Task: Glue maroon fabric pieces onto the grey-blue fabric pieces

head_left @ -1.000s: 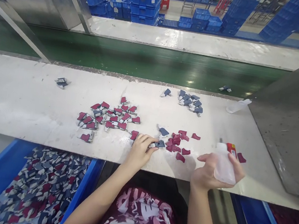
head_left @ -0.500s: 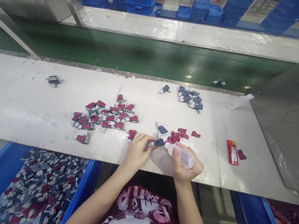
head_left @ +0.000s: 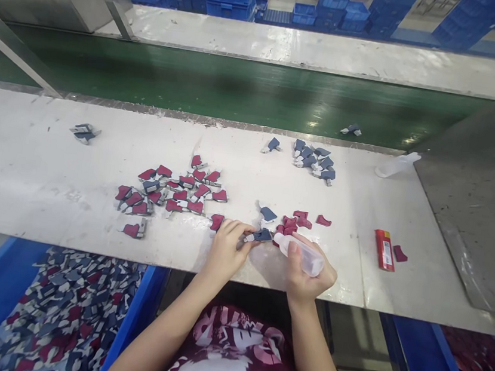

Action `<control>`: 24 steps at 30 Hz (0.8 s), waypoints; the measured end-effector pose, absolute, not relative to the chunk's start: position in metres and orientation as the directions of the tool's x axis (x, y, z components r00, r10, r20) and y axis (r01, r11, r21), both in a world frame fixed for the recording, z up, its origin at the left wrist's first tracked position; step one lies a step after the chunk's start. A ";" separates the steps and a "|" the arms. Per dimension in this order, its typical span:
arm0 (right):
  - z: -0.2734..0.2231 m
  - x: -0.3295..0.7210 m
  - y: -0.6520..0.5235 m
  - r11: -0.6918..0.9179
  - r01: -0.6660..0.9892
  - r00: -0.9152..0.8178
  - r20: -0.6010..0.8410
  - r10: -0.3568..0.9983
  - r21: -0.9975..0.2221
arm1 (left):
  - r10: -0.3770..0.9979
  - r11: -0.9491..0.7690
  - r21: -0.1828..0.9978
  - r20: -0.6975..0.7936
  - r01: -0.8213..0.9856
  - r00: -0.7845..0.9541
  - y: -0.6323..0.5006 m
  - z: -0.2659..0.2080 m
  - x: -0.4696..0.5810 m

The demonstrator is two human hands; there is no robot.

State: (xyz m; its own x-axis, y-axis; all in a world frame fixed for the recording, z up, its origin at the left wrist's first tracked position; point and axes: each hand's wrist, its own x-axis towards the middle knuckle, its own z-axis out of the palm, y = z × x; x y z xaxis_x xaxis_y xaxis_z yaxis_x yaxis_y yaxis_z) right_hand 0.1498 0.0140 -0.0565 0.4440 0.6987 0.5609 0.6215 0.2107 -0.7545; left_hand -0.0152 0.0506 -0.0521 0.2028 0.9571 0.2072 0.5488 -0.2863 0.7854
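Between its thumb and fingers my left hand [head_left: 229, 248] pinches a small dark blue and grey plastic part [head_left: 262, 235] just above the white worktop. My right hand [head_left: 310, 275] is wrapped round a translucent squeeze bottle [head_left: 306, 258], whose nozzle points left at that part, close to its right end. Whether the tip touches it I cannot tell. Another blue-grey part [head_left: 267, 214] lies just behind. Several loose dark red pieces [head_left: 288, 223] sit in a small heap beyond the nozzle. To the left of my left hand spreads a group of grey parts with red faces [head_left: 180, 195].
A red lighter [head_left: 384, 250] and a second translucent bottle [head_left: 396, 166] lie at the right. Several blue-grey parts [head_left: 309, 158] are at the worktop's back, before a green conveyor belt [head_left: 223, 86]. Blue bins [head_left: 141, 317] stand below the front edge. A metal panel [head_left: 476, 195] rises at right.
The lone part on the green belt has shifted left. The view has moved slightly. Both hands keep nearly the same place, and the nozzle sits slightly farther from the held part.
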 end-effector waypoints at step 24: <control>-0.054 0.146 0.004 0.260 0.639 0.435 0.618 0.655 -0.724 | 0.950 -0.311 0.774 0.230 0.551 0.212 0.050 -0.052 -0.015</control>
